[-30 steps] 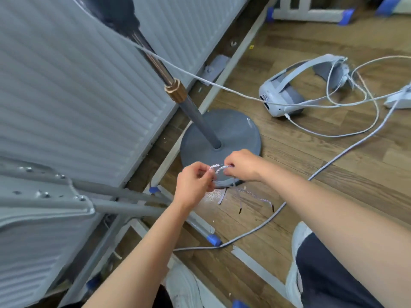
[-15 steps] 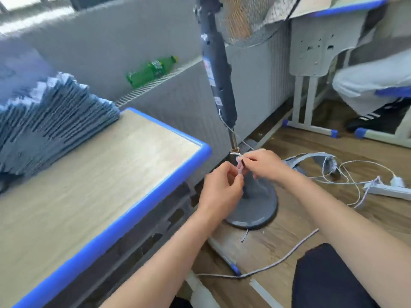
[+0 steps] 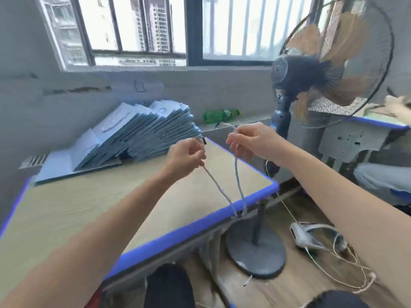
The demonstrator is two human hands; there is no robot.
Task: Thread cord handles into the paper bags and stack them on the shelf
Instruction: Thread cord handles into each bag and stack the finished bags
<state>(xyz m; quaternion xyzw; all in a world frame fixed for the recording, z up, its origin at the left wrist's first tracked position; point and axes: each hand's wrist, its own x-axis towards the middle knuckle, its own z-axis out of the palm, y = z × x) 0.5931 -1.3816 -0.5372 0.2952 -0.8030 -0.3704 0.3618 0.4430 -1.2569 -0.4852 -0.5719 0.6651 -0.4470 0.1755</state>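
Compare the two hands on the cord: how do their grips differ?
The left hand sits lower and nearer the bag stack, with a black cord tip poking above its fingers. The right hand is higher, toward the fan, with no dark tip showing. Both pinch the cord, which hangs as a loop.

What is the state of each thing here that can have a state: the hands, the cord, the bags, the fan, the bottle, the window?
left hand: raised, gripping one end of the cord.
right hand: raised, pinching the other end.
cord: hanging in a loop over the table edge.
paper bags: flat, stacked leaning on the table.
fan: upright; whether it runs, cannot tell.
green bottle: lying on its side.
window: barred; open or closed, cannot tell.
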